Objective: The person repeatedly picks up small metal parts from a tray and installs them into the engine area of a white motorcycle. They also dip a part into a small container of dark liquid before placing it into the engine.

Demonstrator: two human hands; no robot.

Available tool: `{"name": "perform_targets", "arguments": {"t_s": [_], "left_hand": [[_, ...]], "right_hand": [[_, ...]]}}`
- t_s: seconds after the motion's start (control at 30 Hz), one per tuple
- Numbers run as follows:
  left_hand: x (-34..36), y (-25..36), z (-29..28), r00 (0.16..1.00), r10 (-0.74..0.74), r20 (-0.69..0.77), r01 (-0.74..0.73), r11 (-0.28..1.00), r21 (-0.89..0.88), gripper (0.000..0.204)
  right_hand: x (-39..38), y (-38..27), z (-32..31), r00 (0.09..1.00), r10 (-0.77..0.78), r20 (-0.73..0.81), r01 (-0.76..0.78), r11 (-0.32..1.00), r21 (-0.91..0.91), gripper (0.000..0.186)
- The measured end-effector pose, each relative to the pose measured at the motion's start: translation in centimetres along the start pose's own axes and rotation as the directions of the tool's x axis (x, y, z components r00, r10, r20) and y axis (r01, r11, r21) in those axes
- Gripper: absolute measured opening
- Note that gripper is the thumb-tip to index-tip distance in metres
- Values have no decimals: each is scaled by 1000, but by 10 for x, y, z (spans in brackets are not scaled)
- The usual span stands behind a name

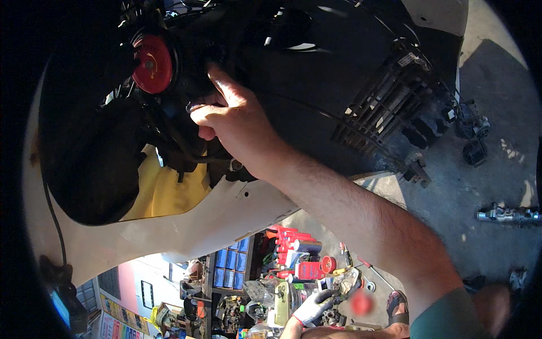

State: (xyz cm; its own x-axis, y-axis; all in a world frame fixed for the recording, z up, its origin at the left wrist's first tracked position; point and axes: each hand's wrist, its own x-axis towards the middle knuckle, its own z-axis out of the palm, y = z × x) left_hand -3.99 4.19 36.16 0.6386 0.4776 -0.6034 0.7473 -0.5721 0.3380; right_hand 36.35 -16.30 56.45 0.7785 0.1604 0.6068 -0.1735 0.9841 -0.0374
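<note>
My right hand (228,113) reaches up into the dark cavity of a pale body panel (214,203), beside a red disc (150,65) on a black mount. Its index finger stretches to a black part in shadow; the other fingers curl around something small and dark that I cannot make out. Low in the view, my left hand (313,308), in a white glove with grey fingers, is near assorted tools and containers, fingers curled; what it holds, if anything, is unclear.
A black slatted part (381,96) sits at upper right, a yellow piece (169,192) within the opening. A metal part (505,214) lies on the concrete at right. Below are blue bins (231,260), red bottles and cans (288,243), and a sandalled foot (397,308).
</note>
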Motion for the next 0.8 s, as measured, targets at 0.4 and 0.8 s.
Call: {"name": "perform_targets", "arguments": {"t_s": [0.4,0.8], "left_hand": [[-6,28,-1,999,37,-7,-36,990,134,43],[1,-2,-4,1000,10,19,-11,999,37,36]], "right_hand": [[0,4,10,994,-108,13,108,994,22,91],[5,7,18,992,-122,18,122,992,-10,94]]}}
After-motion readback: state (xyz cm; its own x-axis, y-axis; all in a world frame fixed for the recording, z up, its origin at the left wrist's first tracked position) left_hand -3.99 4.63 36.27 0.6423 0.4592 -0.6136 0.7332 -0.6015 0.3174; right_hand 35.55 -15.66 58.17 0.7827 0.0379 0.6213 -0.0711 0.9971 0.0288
